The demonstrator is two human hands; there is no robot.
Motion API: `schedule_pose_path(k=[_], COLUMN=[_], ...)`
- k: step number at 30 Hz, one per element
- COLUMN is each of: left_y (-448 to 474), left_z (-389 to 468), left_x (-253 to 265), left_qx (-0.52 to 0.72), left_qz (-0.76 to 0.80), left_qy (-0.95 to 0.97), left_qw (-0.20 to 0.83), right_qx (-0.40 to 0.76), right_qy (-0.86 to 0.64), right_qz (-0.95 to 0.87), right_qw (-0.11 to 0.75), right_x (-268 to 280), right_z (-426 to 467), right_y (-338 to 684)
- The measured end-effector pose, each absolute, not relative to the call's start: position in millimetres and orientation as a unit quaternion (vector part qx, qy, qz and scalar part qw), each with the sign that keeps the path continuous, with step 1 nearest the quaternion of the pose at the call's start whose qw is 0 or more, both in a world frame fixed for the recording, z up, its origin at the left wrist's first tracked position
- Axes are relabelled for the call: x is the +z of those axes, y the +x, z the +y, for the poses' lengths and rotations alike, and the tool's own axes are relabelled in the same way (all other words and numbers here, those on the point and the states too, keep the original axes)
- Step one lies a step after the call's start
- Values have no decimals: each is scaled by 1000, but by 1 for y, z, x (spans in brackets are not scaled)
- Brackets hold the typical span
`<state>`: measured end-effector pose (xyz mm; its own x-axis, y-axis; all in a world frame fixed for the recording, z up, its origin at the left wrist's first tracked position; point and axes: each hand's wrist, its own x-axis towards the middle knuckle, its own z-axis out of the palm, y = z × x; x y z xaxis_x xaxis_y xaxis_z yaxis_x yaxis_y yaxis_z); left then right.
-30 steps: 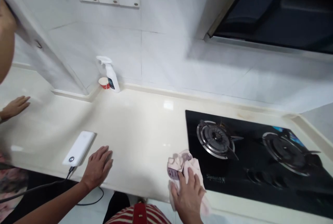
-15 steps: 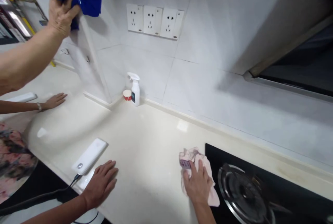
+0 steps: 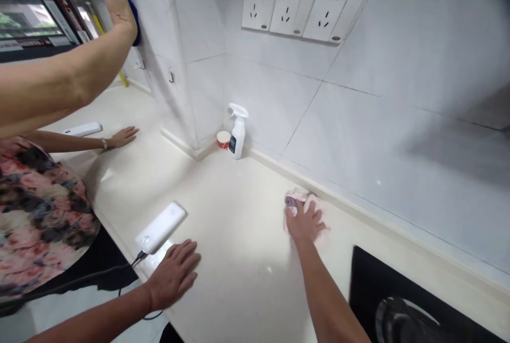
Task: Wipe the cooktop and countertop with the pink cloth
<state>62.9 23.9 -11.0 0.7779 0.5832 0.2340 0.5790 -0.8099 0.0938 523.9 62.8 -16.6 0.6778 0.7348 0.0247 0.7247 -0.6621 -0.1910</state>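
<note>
My right hand (image 3: 305,223) presses a pale pink cloth (image 3: 299,194) down on the cream countertop (image 3: 227,226), close to the wall. A purple label shows on the cloth by my fingertips, and part of the cloth is hidden under my hand. Palm down, my left hand (image 3: 174,275) rests flat on the counter near its front edge, fingers stretched out and holding nothing. Just beyond it lies a white power bank (image 3: 161,227) with a black cable plugged in.
A white spray bottle (image 3: 238,133) and a small red-and-white tub (image 3: 223,140) stand in the corner. The black stove (image 3: 364,274) is at right. On the left, another person's arm (image 3: 79,77) holds a blue cloth (image 3: 133,14) against the wall; their other hand (image 3: 123,137) rests on the counter.
My right hand has slid the pink cloth away from the stove toward the wall. My left hand stays flat. The other person's blue cloth has shifted on the wall. The view has turned left.
</note>
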Motion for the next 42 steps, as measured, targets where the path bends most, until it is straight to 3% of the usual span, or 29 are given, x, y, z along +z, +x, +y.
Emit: schedule_pose_path(k=[4, 11, 15, 19, 24, 28, 33, 38, 42], left_y=[61, 56, 54, 54, 58, 60, 61, 61, 62], left_z=[24, 29, 32, 33, 33, 33, 33, 34, 35], left_x=[-17, -21, -25, -27, -20, -18, -17, -17, -22], left_qx=[123, 155, 197, 194, 189, 188, 180, 179, 179], left_qz=[318, 309, 304, 309, 303, 311, 315, 313, 305], left_qy=[940, 938, 931, 930, 932, 929, 928, 928, 929], left_qw=[27, 30, 47, 52, 56, 69, 85, 95, 106], right_qx=[44, 110, 136, 116, 24, 26, 5, -6, 49], right_qy=[-853, -663, -612, -680, -850, -890, -917, -883, -821], right_qz=[-513, -714, -745, -701, -522, -454, -396, -463, -556], right_qw=[87, 195, 226, 181, 67, 32, 52, 79, 123], right_x=[-13, -1, -5, -19, -21, -17, -19, -21, -22], right_z=[62, -28, -86, -114, -128, -130, -137, -173, -196], right_y=[455, 297, 275, 332, 456, 502, 452, 355, 279])
